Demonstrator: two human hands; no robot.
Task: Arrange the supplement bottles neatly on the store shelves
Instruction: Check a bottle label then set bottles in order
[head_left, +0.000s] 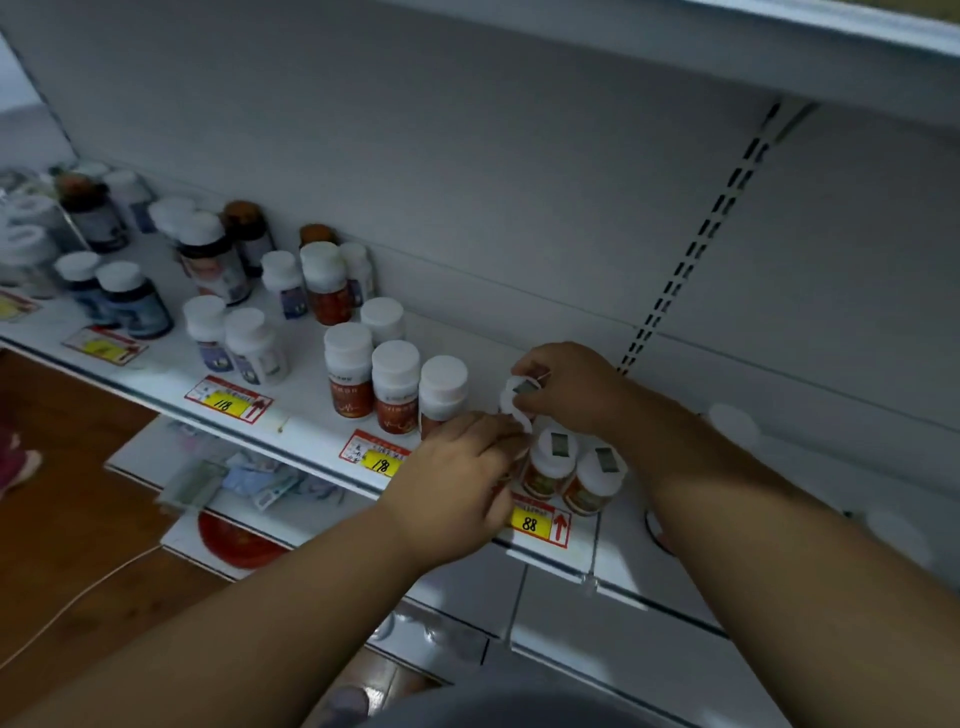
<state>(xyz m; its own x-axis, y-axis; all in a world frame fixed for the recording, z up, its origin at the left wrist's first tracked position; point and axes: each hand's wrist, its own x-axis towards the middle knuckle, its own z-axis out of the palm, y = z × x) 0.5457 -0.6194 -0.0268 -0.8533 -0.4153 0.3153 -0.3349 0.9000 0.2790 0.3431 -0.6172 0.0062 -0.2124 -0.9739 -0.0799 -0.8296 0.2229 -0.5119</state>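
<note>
At the far left of the frame we see the white shelf (156, 364) carrying a loose cluster of dark-labelled bottles (132, 301) with white caps, and, at its front edge, a red-and-yellow price tag marked 118 (228, 400). Moving right, toward the centre, we find a short row of three orange-labelled bottles (392, 384) standing upright and just beside one another, with a tag marked 198 (376, 454) below them. Right of centre, our left hand (452, 491) reaches in from the lower left, its fingers (511, 452) curled at the side of a bottle that the hand largely hides; we cannot tell how firmly it is held. Just above it, our right hand (566, 387) pinches a white-capped bottle (519, 400), tilted, between thumb and fingertips. Directly below that hand, two small orange bottles (569, 470) with grey stickers on their caps stand touching at the shelf's front edge, above a tag marked 88 (537, 522). At the far right, the shelf's grey back panel (519, 171) shows a slotted upright (696, 244).
</note>
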